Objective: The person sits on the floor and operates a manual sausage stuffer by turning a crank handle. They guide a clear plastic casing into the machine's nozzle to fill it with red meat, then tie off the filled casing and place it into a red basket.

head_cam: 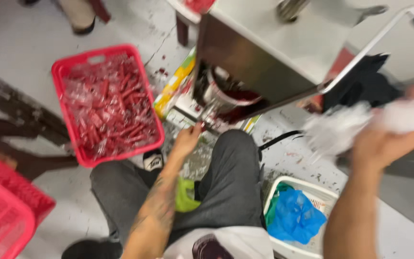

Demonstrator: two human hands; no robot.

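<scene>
Below the steel machine, his left hand pinches at its spout while the right hand clutches crumpled clear plastic bags ready.

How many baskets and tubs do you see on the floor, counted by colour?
Red baskets: 2, one full of red sticks in clear wrappers, one at the left edge
White tubs: 1, holding a blue bag
Total: 3

red basket, white bin
</scene>
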